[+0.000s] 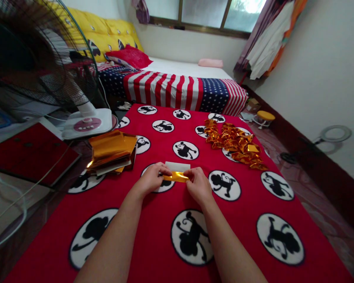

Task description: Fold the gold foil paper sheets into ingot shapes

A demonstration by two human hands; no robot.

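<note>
A sheet of gold foil paper (177, 176), partly folded over so that its pale back shows along the far side, is stretched between my hands just above or on the red cloth. My left hand (153, 177) pinches its left end between thumb and fingers. At the right end, my right hand (198, 184) grips the fold the same way. To the left lies a loose stack of flat gold foil sheets (112, 149). Rows of folded gold foil pieces (234, 143) sit at the far right of the cloth.
The red cloth (194, 200) with black monkey figures in white circles covers the table. A standing fan (88, 122) is at the left, near a dark red panel (26, 151). Behind stands a bed with a striped, starred cover (177, 88). A yellow stool (265, 116) is on the right.
</note>
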